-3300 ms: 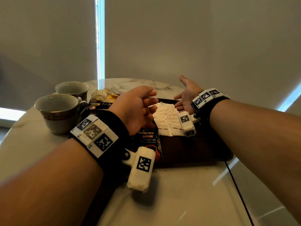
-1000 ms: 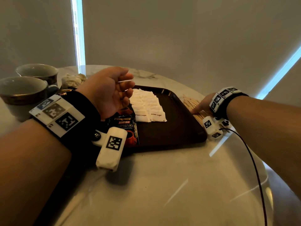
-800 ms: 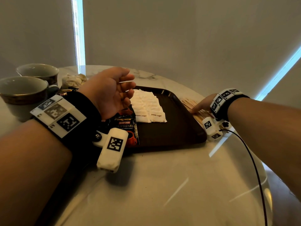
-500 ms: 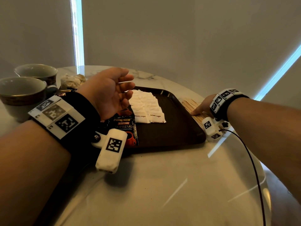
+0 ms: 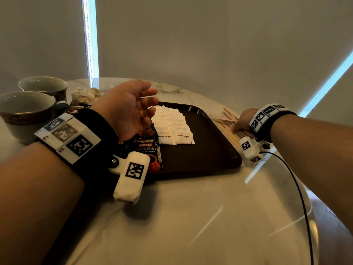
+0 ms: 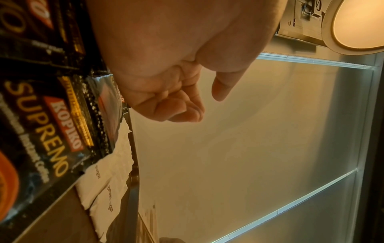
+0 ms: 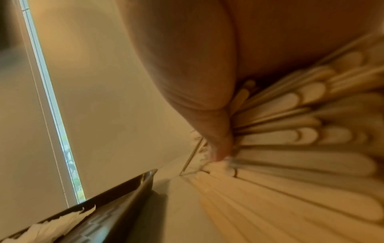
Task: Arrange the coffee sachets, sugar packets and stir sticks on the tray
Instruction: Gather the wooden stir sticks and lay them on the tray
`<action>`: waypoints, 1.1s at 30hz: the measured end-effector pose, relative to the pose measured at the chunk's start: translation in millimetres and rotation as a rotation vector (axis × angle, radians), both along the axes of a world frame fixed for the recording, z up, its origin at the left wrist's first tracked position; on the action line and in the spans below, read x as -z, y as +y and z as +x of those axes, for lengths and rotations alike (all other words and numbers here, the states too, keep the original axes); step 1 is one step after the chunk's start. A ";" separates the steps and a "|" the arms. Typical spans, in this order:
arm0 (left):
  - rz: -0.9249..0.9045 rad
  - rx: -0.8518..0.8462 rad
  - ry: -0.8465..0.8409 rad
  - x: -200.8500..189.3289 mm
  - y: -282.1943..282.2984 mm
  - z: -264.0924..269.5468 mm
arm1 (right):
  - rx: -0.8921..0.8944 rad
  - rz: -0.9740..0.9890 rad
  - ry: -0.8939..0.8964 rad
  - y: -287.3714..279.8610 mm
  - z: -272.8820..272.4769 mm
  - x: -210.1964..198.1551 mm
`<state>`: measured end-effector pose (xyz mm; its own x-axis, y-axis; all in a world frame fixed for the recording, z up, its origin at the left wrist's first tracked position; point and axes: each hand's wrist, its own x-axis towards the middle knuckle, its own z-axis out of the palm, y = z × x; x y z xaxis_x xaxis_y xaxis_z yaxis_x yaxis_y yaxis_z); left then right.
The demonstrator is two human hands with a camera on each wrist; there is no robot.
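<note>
Head view: our right hand [image 5: 241,121] on the stir sticks [image 5: 238,133]

Over the last second it has settled onto the pile beside the tray [image 5: 210,142]; whether it grips any, we cannot tell. Our left hand [image 5: 129,109] hovers, loosely curled and empty, over coffee sachets [image 5: 148,150] and sugar packets [image 5: 172,127] already aboard, so sticks remain.

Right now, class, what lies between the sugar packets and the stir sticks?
In the head view: bare tray floor and its right rim separate sugar packets from stir sticks.

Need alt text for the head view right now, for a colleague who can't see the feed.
Right hand rests on wooden stir sticks lying on the table beside a dark tray. On the tray lie white sugar packets and black coffee sachets; the left hand hovers above, empty.
</note>
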<state>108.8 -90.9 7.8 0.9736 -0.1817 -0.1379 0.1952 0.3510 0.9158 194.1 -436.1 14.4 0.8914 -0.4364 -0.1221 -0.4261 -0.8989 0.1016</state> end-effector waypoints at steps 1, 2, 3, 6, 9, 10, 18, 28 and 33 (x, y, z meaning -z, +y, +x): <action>-0.001 0.001 -0.002 0.1 -0.1 -0.2 | -0.005 -0.011 -0.008 -0.5 -0.7 -1.9; -0.001 0.001 -0.003 0.1 -0.3 -0.4 | -0.015 -0.024 -0.017 -1.3 -1.4 -3.7; 0.002 -0.001 -0.004 -0.2 -0.4 -0.7 | -0.023 -0.037 -0.017 -0.5 -3.8 -6.1; 0.003 0.001 -0.005 -0.9 -0.8 -1.5 | -0.040 -0.068 0.003 -0.2 -9.1 -9.1; -0.003 0.003 -0.003 -1.4 -0.7 -2.3 | -0.017 -0.022 -0.035 -3.6 -13.3 -13.3; -0.002 0.002 -0.004 -1.6 -0.5 -2.3 | -0.012 0.009 -0.058 -7.1 -13.4 -14.9; -0.008 0.007 -0.009 -2.6 0.2 -3.2 | 0.051 0.221 -0.164 -14.2 -19.7 -31.3; -0.030 0.031 -0.003 -4.1 -3.0 -6.4 | 0.055 0.802 -0.195 7.4 -26.4 -42.7; -0.007 0.052 -0.005 -5.0 -7.9 -9.9 | -0.193 1.129 -0.010 76.1 -55.3 -55.7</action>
